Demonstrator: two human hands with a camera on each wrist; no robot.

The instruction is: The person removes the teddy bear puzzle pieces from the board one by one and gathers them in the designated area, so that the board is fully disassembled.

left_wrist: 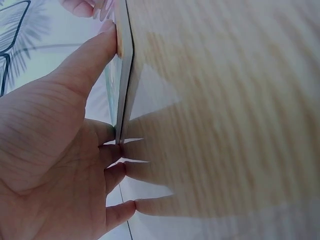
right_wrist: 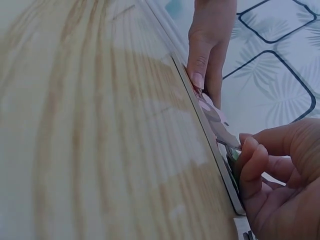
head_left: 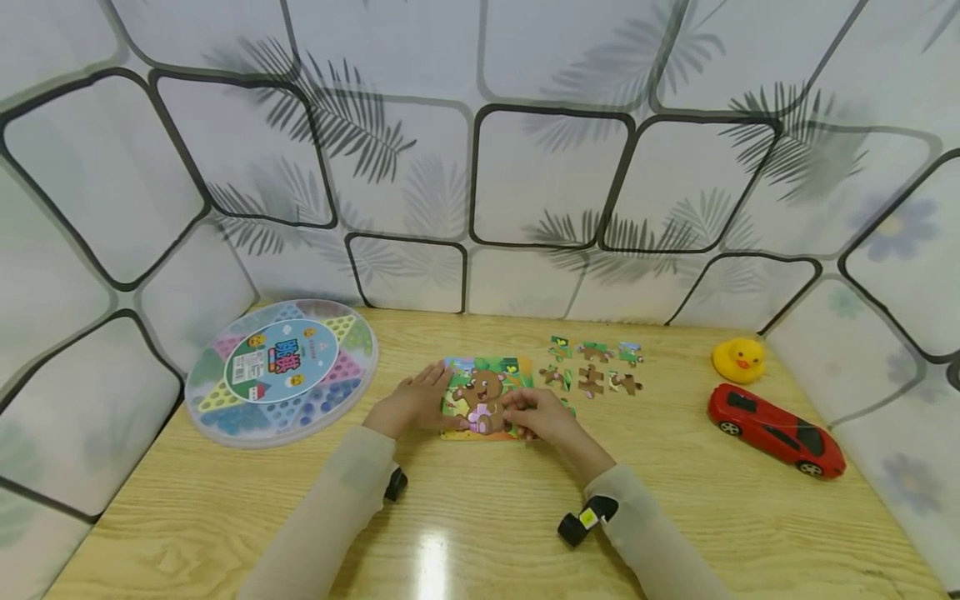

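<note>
A bear jigsaw puzzle [head_left: 483,385] lies in its flat board on the wooden table. My left hand [head_left: 416,402] rests at the board's left side, fingers spread and fairly straight, with the thumb on the front edge. The left wrist view shows that thumb [left_wrist: 92,57] against the rim and the fingertips down on the table. My right hand [head_left: 547,414] is over the right part of the board. Its thumb and forefinger pinch a puzzle piece [right_wrist: 227,136], which tilts up from the board in the right wrist view. The right hand hides the board's right side.
Several loose puzzle pieces [head_left: 591,381] lie right of the board. A round Chinese checkers board [head_left: 356,333] is at the left. A yellow rubber duck [head_left: 738,360] and a red toy car [head_left: 776,432] stand at the right. A patterned cloth wall [head_left: 540,283] rises behind the table.
</note>
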